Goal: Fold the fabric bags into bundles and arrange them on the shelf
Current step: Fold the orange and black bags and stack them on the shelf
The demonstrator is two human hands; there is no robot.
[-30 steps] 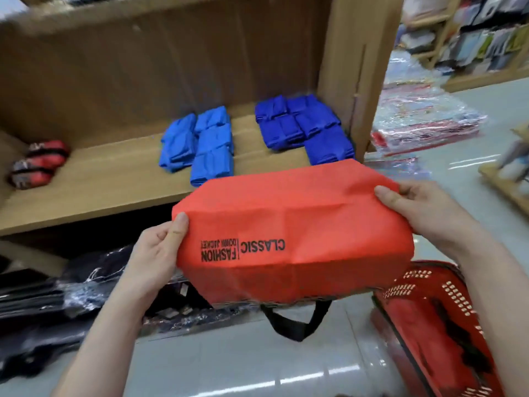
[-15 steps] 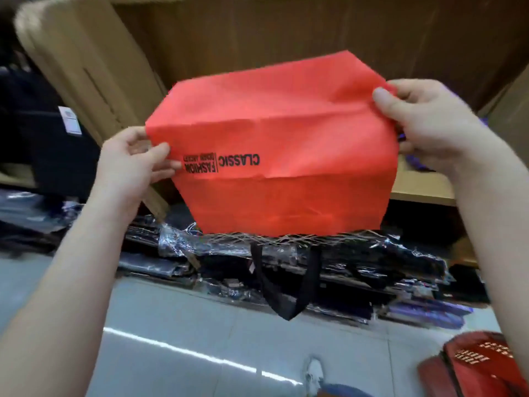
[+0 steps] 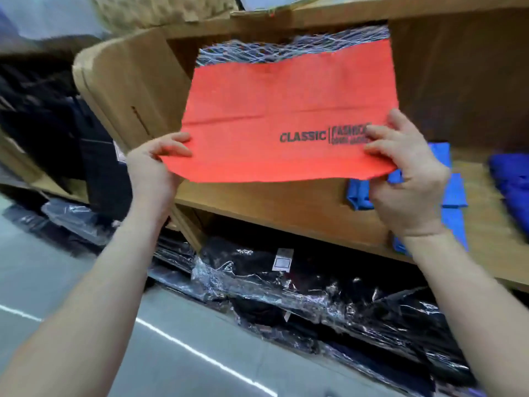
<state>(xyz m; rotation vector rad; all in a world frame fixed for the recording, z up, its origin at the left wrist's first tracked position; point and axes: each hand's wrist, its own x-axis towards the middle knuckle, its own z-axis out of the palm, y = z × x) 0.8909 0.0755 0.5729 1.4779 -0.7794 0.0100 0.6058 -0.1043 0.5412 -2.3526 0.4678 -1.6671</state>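
The left hand (image 3: 154, 164) pinches the lower left corner of a flat orange-red non-woven fabric bag (image 3: 286, 110), with the thumb lying on the front face. The right hand (image 3: 406, 173) grips the lower right corner, its fingertips (image 3: 372, 131) over the end of the black lettering (image 3: 323, 136), which reads "CLASSIC" and then "FASHION". Both hands are closed on the bag.

The bag is held spread in the air at centre frame, in front of the wooden shelf (image 3: 286, 207) and not resting on it. A band of grey netting (image 3: 286, 48) runs along the bag's upper edge.

At the right of the frame, partly behind the right hand, light blue folded fabric bundles (image 3: 455, 190) lie on the shelf board. Darker blue folded bundles (image 3: 509, 179) lie at the far right edge.

A brown cardboard panel (image 3: 128, 81) leans at upper left. Dark goods in clear plastic wrap (image 3: 315, 296) lie under the shelf across the lower centre. Grey glossy floor (image 3: 86, 282) fills the lower left.
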